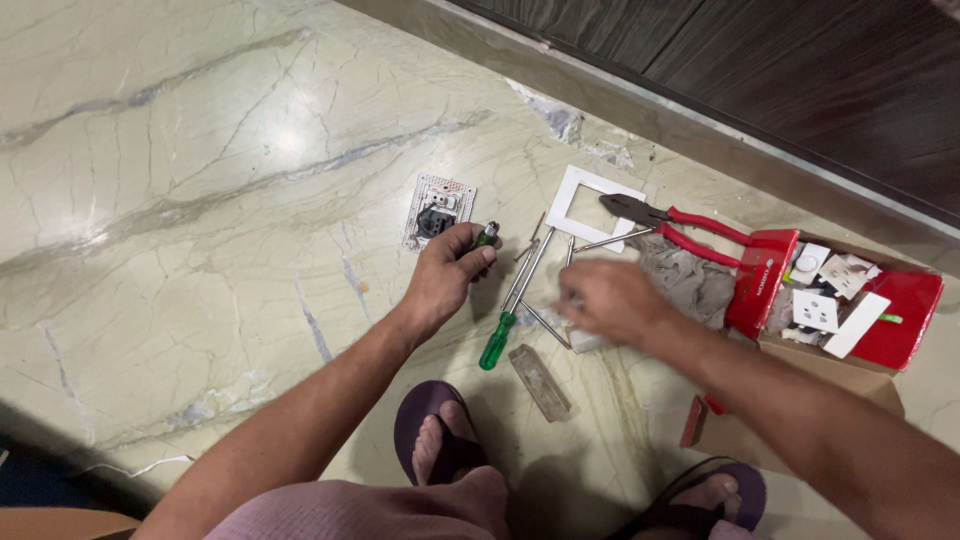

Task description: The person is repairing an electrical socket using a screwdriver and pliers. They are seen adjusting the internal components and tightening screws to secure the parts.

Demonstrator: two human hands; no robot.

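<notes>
Marble floor (pixel 180 200) underfoot, pale with grey veins; you squat over it in purple sandals (pixel 432 430). Your left hand (pixel 445 275) is clenched around a small dark tool with a green tip (pixel 485 236), the tip poking out past your thumb. Just beyond that hand lies a socket module (pixel 438 211), back side up. Your right hand (pixel 608 300) is blurred, palm down and fingers curled over the scattered tools; you cannot tell whether it grips anything. Between your hands a green-handled screwdriver (pixel 497 340) lies on the floor, shaft pointing away from you, with thin metal rods (pixel 545 322) beside it. A small rectangular block (pixel 540 382) sits near your left foot. Beyond the right hand: a white switch-plate frame (pixel 580 190), red-handled pliers (pixel 690 230) lying across a grey rag (pixel 690 280), and a red box (pixel 910 310) holding white switch parts (pixel 818 310).
</notes>
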